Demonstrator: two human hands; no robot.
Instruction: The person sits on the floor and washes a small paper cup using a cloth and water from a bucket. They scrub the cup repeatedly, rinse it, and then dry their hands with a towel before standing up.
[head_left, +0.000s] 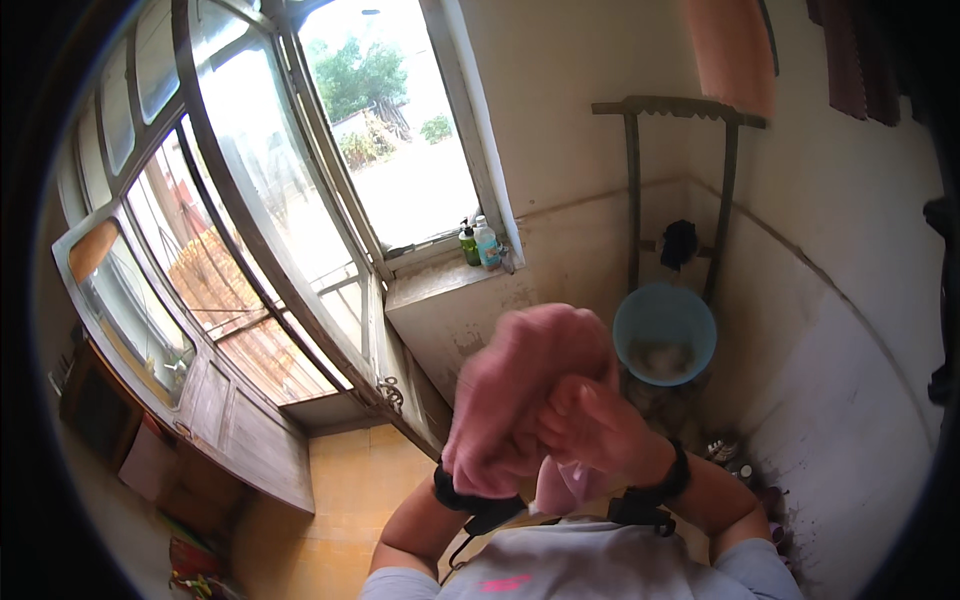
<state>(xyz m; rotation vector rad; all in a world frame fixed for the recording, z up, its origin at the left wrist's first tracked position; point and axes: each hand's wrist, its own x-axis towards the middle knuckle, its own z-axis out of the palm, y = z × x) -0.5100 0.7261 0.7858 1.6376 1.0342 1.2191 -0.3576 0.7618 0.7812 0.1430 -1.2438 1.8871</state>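
Note:
A pink cloth (529, 367), perhaps a towel, is bunched up in front of my chest and slightly blurred. My right hand (589, 427) presses its curled fingers into the folds on the cloth's right side. The cloth covers my left hand, and only that forearm (420, 525) and a black band at its wrist show. Below my right hand hangs a paler pink piece of fabric (566, 484); whether it belongs to the same cloth I cannot tell.
A blue basin (664, 334) sits in a wooden stand (634, 195) in the corner, with a dark cloth (679, 244) hanging above it. Two bottles (480, 244) stand on the windowsill (439, 285). On the left is an open wooden door (225, 405). Small items (724, 450) lie along the right wall.

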